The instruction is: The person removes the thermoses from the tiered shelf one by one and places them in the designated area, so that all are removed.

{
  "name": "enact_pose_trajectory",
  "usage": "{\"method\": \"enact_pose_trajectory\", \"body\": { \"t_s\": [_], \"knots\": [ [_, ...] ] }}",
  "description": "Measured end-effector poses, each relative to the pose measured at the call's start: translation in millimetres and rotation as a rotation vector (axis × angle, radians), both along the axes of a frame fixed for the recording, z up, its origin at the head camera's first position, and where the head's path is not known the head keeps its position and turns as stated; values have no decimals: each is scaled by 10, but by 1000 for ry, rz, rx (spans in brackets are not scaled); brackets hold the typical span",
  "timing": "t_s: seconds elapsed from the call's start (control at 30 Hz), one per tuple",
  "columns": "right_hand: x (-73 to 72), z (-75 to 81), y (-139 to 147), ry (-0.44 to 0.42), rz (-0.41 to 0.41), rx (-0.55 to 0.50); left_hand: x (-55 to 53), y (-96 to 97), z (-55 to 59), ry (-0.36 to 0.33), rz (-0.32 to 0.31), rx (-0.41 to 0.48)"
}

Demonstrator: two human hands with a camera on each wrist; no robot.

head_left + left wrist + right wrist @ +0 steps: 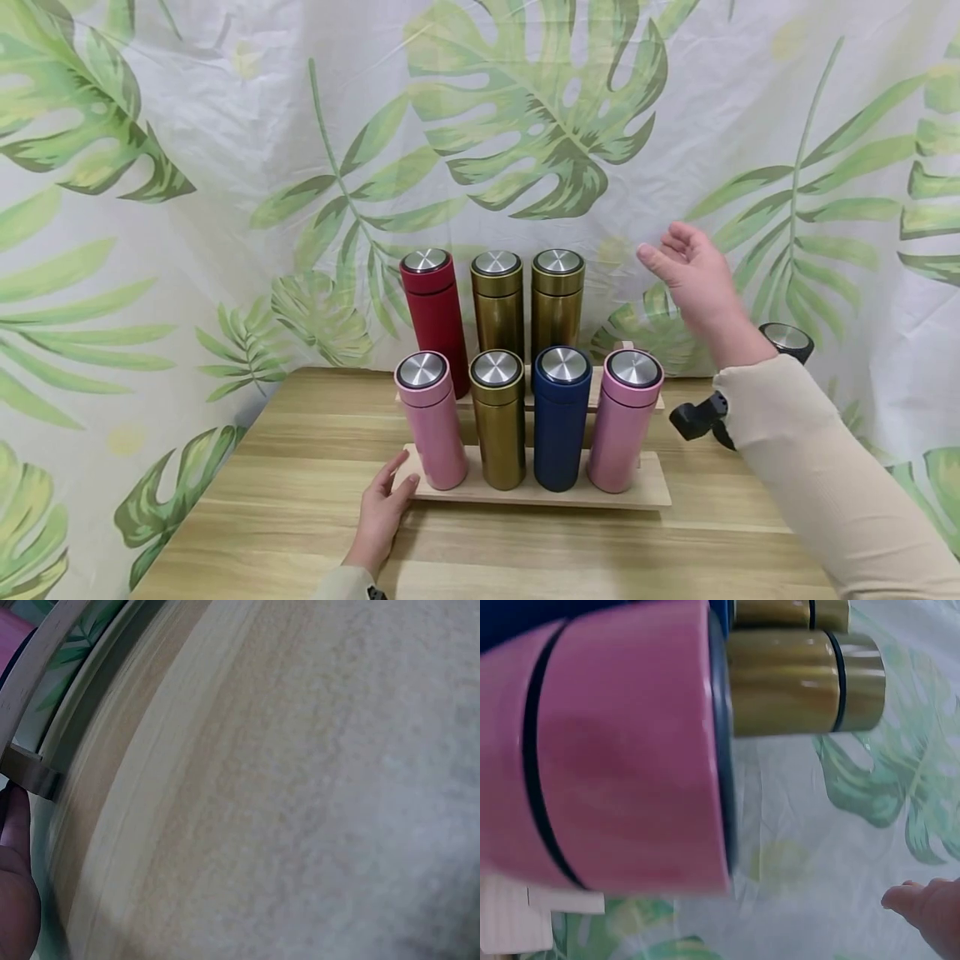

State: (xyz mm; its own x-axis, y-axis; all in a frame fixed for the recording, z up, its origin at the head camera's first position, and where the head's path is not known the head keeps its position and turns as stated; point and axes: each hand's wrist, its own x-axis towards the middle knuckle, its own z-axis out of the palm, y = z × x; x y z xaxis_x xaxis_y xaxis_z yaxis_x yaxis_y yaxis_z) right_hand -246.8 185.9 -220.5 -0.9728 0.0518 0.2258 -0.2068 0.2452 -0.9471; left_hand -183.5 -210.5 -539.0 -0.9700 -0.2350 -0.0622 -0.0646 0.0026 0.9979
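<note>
At the left end of a two-tier wooden rack (547,497), my left hand (382,508) holds the board's edge between thumb and fingers. In the left wrist view only part of this hand (16,877) shows, against the rack's end. The front tier bears a pink thermos bottle (442,433), a gold one (500,442), a blue one (558,433) and another pink one (621,433). Behind them stand a red bottle (437,321) and two gold ones, one (497,312) beside the other (557,312). My right hand (697,279) is raised at the back right, holding nothing, fingers loosely bent.
A black bottle (787,337) with a silver lid stands at the right, mostly hidden behind my right forearm. The wooden table (300,467) reaches back to a leaf-printed cloth (262,208). The back tier's right end (652,402) bears no bottle.
</note>
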Motion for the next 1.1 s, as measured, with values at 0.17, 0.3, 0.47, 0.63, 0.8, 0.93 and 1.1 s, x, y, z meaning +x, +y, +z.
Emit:
{"method": "enact_pose_trajectory", "body": {
  "t_s": [0.17, 0.3, 0.47, 0.63, 0.8, 0.93, 1.1],
  "knots": [
    [-18, -69, -195, 1, 67, -37, -7, -3, -10, -5, 2, 3],
    [-43, -136, -352, 0, 109, -67, -3, 5, -15, -14, 3, 6],
    [-76, -213, -518, -14, 130, -70, -2, 13, -24, -23, 5, 10],
    [-93, -252, -667, -26, 140, -66, -8, 12, -17, -29, -4, 4],
    [-121, -291, -758, -27, 153, -87, -3, 15, -9, -23, 0, 16],
    [-141, -329, -798, -3, 138, -60, 3, 14, -8, -14, 9, 27],
    [-174, -399, -813, 18, 99, 11, -7, 19, -7, -27, 6, 23]
  ]
}}
